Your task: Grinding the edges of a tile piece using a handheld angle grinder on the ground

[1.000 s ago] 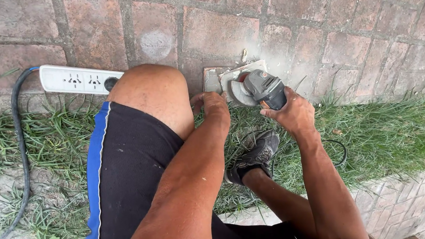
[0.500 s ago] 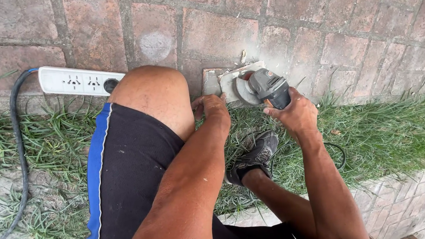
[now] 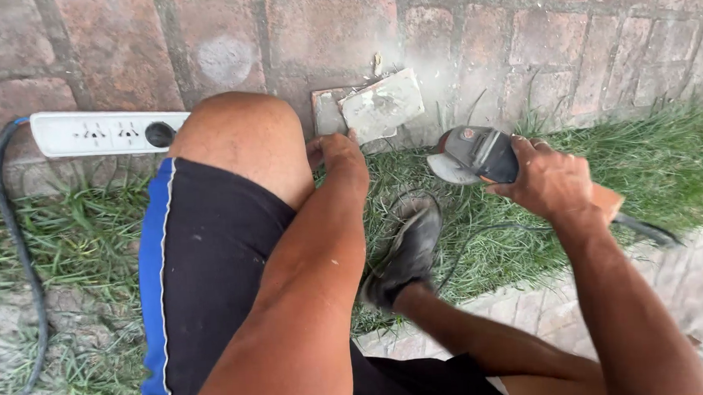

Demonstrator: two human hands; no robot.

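- Right hand (image 3: 551, 181) grips angle grinder (image 3: 477, 155), held over grass (image 3: 646, 166).
- Left hand (image 3: 337, 154), fingers curled, presses grey tile piece (image 3: 380, 106) on brick paving (image 3: 319, 31).
- Tile lies far-left of grinder, apart; left hand nearer.

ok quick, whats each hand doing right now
Left hand: fingers resting on the edge of the grey tile piece, not closed around it.
Right hand: closed around the angle grinder, held over the grass.

- We see soft, even daylight with no glare.
- Shadows are faint, perhaps from overcast sky.
- Focus is sharp at centre; our edges bend slightly.
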